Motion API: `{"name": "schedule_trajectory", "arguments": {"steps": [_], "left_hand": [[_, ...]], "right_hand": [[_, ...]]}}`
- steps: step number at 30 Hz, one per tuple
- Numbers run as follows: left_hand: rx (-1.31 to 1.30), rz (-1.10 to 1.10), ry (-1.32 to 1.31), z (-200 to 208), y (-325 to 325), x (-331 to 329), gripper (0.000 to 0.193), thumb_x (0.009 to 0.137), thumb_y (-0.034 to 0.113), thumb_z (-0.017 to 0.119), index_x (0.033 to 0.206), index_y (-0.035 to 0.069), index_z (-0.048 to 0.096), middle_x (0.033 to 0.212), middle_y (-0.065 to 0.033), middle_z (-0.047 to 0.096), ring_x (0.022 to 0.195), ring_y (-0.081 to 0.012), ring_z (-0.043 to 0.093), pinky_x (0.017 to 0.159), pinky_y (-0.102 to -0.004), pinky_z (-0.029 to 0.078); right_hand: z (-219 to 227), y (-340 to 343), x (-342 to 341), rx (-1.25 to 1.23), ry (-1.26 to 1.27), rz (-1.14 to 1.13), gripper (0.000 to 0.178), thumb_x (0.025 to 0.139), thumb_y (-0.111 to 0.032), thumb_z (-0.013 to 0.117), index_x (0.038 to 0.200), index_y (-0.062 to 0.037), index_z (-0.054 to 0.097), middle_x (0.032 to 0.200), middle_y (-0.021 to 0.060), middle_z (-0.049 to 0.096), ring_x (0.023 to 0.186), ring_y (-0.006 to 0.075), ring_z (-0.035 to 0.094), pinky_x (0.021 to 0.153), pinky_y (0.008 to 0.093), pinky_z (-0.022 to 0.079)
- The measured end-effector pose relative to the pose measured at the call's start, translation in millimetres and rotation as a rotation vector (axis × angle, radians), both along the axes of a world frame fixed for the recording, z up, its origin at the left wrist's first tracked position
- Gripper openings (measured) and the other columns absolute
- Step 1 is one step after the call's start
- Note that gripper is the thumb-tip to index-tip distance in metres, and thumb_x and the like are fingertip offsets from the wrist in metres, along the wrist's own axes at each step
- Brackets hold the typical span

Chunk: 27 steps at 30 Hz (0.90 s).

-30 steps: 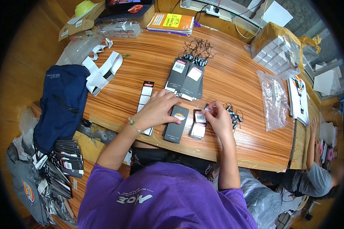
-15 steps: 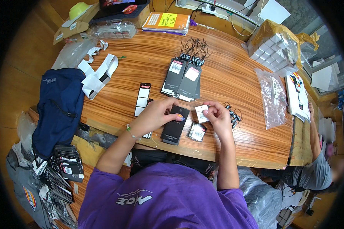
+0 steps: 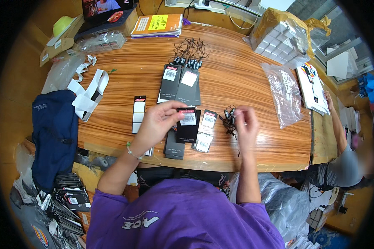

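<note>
Between thumb and fingers of my left hand [image 3: 160, 122] is a black hang tag [image 3: 188, 132] with a white barcode sticker, held above a stack of black hang tags [image 3: 174, 150]. Beside it, small white barcode tags [image 3: 203, 142] lie in a pile, with another white tag [image 3: 208, 119] just beyond. My right hand [image 3: 247, 124] is at the bunch of black tag strings [image 3: 228, 121]. Its fingertips are blurred, so whether they grip a string does not show. Farther off lie black tags with strings attached [image 3: 189, 87]. A strip of white labels [image 3: 139, 114] is left of my left hand.
At the back right stands a plastic-wrapped block of small white boxes [image 3: 274, 43]. A clear plastic bag [image 3: 281, 95] and a folded white garment [image 3: 313, 89] lie on the right, near another person's arm [image 3: 338, 128]. A navy bag [image 3: 56, 137] hangs over the left edge.
My left hand has raised a barcoded black tag off the stack. My right hand has let go of the small white tag and moved right to the strings. The whole view has shifted.
</note>
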<state>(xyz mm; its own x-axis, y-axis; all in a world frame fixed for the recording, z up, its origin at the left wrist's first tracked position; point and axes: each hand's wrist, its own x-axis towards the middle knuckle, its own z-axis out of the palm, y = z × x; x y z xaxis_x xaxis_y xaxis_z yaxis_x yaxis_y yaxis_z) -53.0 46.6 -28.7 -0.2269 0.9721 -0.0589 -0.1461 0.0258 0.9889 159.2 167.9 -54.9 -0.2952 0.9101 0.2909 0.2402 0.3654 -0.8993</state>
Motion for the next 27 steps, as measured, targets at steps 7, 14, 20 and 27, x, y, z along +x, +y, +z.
{"name": "schedule_trajectory", "arguments": {"steps": [7,14,20,27], "left_hand": [[0.033,-0.105,-0.054,10.1,15.4,-5.2,0.019,0.088,0.002,0.054,0.107,-0.001,0.052,0.093,-0.0077,0.064,0.084,-0.0077,0.059,0.073,-0.0204,0.048],[-0.016,-0.203,0.02,-3.6,11.8,-6.7,0.017,0.087,0.002,0.054,0.104,-0.001,0.053,0.093,-0.0063,0.064,0.085,-0.0072,0.058,0.075,-0.0203,0.046],[0.035,-0.237,-0.04,7.8,9.3,-5.5,0.013,0.087,0.002,0.055,0.099,-0.002,0.056,0.093,-0.0075,0.064,0.087,-0.0087,0.059,0.078,-0.0218,0.047],[0.19,-0.25,-0.015,0.2,6.3,7.1,0.015,0.086,0.002,0.056,0.099,-0.004,0.059,0.097,-0.0084,0.063,0.089,-0.0099,0.059,0.079,-0.0235,0.048]], "right_hand": [[-23.5,46.0,46.2,0.104,-0.544,0.102,0.012,0.071,-0.003,0.067,0.083,0.0004,0.062,0.081,0.0127,0.056,0.079,0.0278,0.055,0.07,0.0348,0.043],[10.4,50.7,48.2,-0.155,-0.059,0.011,0.01,0.073,0.001,0.064,0.08,-0.0003,0.057,0.081,0.0055,0.058,0.069,0.0111,0.051,0.063,0.0248,0.041],[40.0,48.1,46.1,-0.075,-0.135,-0.006,0.019,0.081,0.001,0.058,0.1,0.0009,0.055,0.068,0.0036,0.058,0.069,0.0095,0.055,0.067,0.0232,0.044],[40.5,4.2,-0.5,-0.477,0.611,0.323,0.012,0.081,-0.007,0.06,0.091,-0.0032,0.055,0.09,0.01,0.06,0.084,0.0167,0.056,0.08,0.0318,0.043]]}}
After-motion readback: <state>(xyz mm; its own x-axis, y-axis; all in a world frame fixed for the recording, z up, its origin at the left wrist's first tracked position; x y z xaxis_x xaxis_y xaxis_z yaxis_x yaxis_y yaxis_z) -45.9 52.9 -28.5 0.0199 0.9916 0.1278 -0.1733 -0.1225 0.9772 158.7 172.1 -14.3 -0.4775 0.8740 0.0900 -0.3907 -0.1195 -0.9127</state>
